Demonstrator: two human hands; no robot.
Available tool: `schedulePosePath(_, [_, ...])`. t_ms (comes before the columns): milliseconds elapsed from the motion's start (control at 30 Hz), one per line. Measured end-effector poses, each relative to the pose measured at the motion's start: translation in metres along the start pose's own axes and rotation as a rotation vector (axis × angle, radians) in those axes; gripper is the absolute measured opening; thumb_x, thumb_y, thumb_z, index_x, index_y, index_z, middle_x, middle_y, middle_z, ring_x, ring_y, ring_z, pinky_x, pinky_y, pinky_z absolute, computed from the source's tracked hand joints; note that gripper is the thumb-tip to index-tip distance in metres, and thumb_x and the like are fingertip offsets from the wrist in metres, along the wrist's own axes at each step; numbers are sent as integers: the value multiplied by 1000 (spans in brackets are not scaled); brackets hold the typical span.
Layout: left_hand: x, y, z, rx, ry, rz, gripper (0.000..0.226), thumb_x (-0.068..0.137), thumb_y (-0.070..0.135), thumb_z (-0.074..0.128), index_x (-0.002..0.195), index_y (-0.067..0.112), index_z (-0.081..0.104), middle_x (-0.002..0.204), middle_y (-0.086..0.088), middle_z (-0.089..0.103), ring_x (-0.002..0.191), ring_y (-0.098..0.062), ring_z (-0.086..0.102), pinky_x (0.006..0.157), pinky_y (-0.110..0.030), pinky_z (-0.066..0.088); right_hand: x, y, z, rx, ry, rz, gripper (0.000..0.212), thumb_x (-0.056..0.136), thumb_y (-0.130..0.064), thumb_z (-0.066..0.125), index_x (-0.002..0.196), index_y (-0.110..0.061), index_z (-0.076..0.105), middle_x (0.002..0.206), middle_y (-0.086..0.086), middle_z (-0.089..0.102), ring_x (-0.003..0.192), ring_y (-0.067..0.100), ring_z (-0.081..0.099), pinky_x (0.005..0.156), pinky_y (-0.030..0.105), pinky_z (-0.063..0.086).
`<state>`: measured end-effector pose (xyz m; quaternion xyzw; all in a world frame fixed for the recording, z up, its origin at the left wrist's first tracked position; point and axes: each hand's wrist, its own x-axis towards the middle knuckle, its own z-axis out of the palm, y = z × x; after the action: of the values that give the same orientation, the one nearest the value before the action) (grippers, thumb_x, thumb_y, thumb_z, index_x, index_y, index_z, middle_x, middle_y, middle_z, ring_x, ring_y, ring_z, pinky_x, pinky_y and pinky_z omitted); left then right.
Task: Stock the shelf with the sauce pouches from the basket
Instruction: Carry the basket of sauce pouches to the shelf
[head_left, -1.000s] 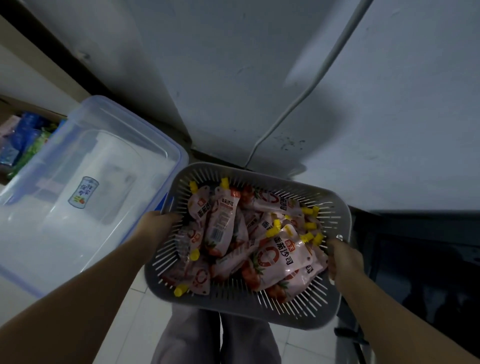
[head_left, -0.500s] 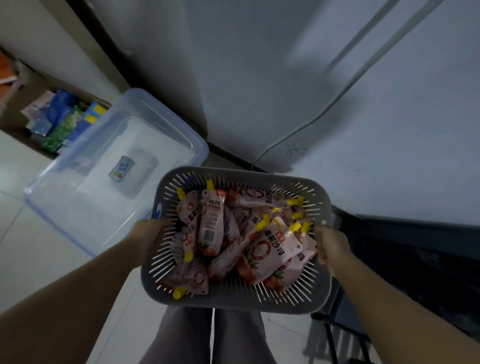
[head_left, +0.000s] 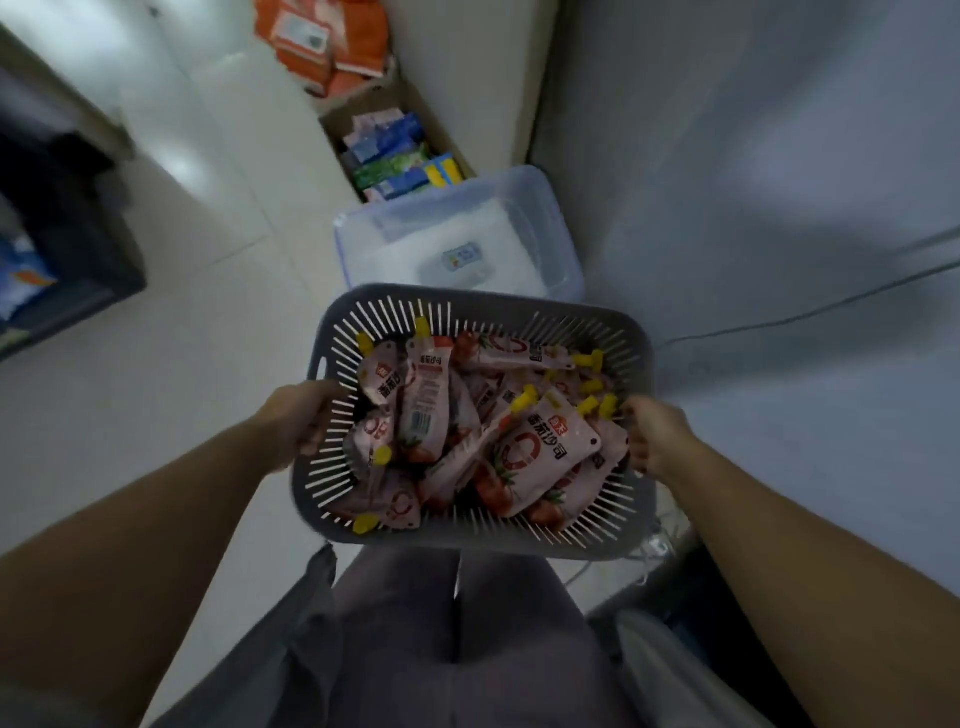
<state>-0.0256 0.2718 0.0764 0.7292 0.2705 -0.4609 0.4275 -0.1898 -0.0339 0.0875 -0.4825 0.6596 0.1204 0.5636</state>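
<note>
I carry a grey slotted basket (head_left: 483, 309) in front of my waist, above the floor. Several white and red sauce pouches (head_left: 540, 457) with yellow caps lie piled inside it. My left hand (head_left: 298, 418) grips the basket's left rim and my right hand (head_left: 657, 436) grips its right rim, with fingers curled over the edge. No shelf is in view.
A clear plastic tub (head_left: 457, 244) stands on the pale tiled floor just beyond the basket. Behind it is a cardboard box (head_left: 397, 156) of coloured packets and orange bags (head_left: 327, 44). A dark crate (head_left: 62, 228) sits at the left. A grey wall with a cable (head_left: 810, 312) runs along the right.
The view has swung left, away from the wall. The clear tub now lies ahead of the basket instead of at its left. Both hands keep their hold on the rims.
</note>
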Motion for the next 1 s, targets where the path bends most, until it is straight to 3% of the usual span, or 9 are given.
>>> schedulePosePath(133, [-25,-49,-51,-184,126,-28,36,86,14,53,57,18,33,52,-1,25,34,-11,21,36,-10,17,-24,-28,54,-219,-101,-105,29,86,-9,44,58,-13,40,35,-1,29,20,8,21,26,13,19])
schedulePosePath(333, [-54,-123,-125,-496,247,-87,38,86,13,53,54,17,32,36,2,26,24,-9,20,32,-9,19,-74,-45,165,-419,-262,-265,34,93,-5,38,60,-12,36,25,-2,31,15,5,25,27,6,19])
schedulePosePath(400, [-64,-148,-148,-589,303,-114,37,86,11,53,54,15,34,29,4,28,21,-9,23,32,-8,21,-94,-42,208,-529,-279,-327,27,91,-4,42,64,-7,44,42,8,42,25,12,40,30,11,26])
schedulePosePath(500, [-76,-182,-190,-675,387,-155,31,85,8,53,57,11,40,25,4,33,18,-9,28,32,-10,26,-129,-33,278,-618,-318,-399,14,82,-1,50,86,7,60,60,15,55,50,26,58,44,23,46])
schedulePosePath(633, [-82,-230,-261,-804,454,-198,32,84,6,53,56,12,38,29,2,27,21,-11,22,37,-10,23,-183,-16,372,-772,-412,-420,20,88,2,44,70,0,50,42,9,42,16,9,37,27,8,27])
schedulePosePath(733, [-95,-259,-312,-913,513,-226,30,84,6,53,58,10,40,28,2,28,20,-11,23,36,-10,25,-224,5,440,-842,-405,-485,17,85,-3,49,71,4,56,42,5,43,21,9,39,31,11,30])
schedulePosePath(867, [-109,-286,-376,-1004,606,-229,31,85,4,53,57,9,41,26,2,27,19,-10,22,33,-9,23,-281,25,520,-894,-497,-517,26,88,-1,49,63,-4,47,46,8,40,13,6,29,27,5,24])
schedulePosePath(933, [-115,-302,-412,-1048,659,-227,32,85,4,53,56,10,41,28,2,28,19,-10,23,33,-8,24,-313,37,565,-929,-540,-547,19,87,-2,50,69,2,54,49,11,45,17,10,37,27,7,27])
schedulePosePath(1000, [-118,-317,-444,-1099,702,-224,31,84,4,53,56,10,41,34,-2,32,20,-11,25,34,-8,25,-335,46,607,-971,-579,-596,13,83,-2,52,81,7,62,65,17,55,37,22,53,33,17,39])
